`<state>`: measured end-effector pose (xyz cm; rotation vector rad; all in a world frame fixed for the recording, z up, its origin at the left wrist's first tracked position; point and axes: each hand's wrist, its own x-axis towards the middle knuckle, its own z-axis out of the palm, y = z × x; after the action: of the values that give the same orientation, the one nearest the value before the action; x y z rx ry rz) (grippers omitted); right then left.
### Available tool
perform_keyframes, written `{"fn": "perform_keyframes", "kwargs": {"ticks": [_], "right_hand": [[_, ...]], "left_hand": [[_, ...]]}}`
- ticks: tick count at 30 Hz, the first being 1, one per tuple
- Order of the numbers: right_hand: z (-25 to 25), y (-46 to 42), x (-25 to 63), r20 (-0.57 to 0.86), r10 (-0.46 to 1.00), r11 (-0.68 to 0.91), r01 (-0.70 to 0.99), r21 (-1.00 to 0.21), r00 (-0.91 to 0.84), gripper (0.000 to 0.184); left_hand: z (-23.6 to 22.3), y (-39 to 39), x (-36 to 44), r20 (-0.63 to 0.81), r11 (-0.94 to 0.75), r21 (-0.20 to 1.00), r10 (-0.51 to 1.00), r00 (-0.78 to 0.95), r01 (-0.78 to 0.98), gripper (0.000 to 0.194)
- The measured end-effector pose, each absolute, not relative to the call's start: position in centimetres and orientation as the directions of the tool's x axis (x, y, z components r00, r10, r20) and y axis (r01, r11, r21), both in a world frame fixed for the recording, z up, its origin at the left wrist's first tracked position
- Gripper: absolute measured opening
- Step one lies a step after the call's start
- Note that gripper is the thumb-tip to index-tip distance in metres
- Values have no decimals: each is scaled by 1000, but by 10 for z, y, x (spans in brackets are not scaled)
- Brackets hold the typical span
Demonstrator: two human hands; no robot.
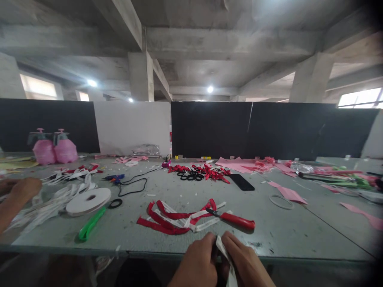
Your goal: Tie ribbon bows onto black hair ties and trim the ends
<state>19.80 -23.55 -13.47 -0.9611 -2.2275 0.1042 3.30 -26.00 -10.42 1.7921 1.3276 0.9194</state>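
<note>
At the near edge of the grey-green desk (287,241), the person's left hand (201,259) and right hand (243,257) pinch a narrow, white, ribbon-like strip (225,255) between them, while just beyond lie red and white fabric ribbons (169,228), a red-handled knife (237,220) overlapping them, and, farther, a black rectangular phone (241,182).

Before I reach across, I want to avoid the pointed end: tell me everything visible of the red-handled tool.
The red-handled tool lies on the table beyond the right hand, untouched by either hand. Its smooth handle looks like plastic, rounded at the end. A slim, dark, pointed blade aims leftward and slightly away, its tip over red ribbon. Whether it is a knife or scissors is unclear.
</note>
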Motion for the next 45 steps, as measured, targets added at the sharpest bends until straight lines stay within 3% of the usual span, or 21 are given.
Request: {"fn": "perform_keyframes", "kwargs": {"ticks": [7, 10, 14, 20, 25, 29, 34, 38, 45], "right_hand": [[-137, -215, 186, 495, 679, 728, 412, -548, -542, 8], [-127, -206, 181, 539, 657, 743, 332, -581, -527, 6], [-127, -193, 175, 640, 645, 760, 266, -593, -418, 26], [-149, -177, 170, 535, 757, 642, 275, -716, -375, 27], [-151, -175, 171, 465, 800, 576, 269, -772, -379, 22], [-151, -175, 172, 445, 805, 562, 267, -783, -392, 13], [-153, -178, 174, 458, 777, 600, 285, -748, -432, 19], [-157, -176, 175, 512, 781, 618, 324, -716, -358, 25], [-153, -174, 168, 447, 820, 562, 360, -745, -357, 22]], "left_hand": [[-109, -247, 19, 152, -281, 876, 932, 328, 392, 20], [-124, -234, 21, 233, -318, 886, 935, 268, 338, 23], [-138, -218, 27, 299, -320, 917, 947, 120, 239, 27], [-145, -199, 28, 261, -264, 944, 964, 40, 198, 38], [-144, -196, 27, 248, -249, 952, 968, 27, 178, 33], [-142, -198, 26, 241, -245, 954, 969, 46, 171, 26], [-145, -195, 23, 274, -286, 945, 957, 92, 158, 24], [-145, -189, 26, 307, -333, 922, 939, 153, 199, 20], [-150, -193, 29, 323, -339, 917, 940, 106, 209, 17]]}}
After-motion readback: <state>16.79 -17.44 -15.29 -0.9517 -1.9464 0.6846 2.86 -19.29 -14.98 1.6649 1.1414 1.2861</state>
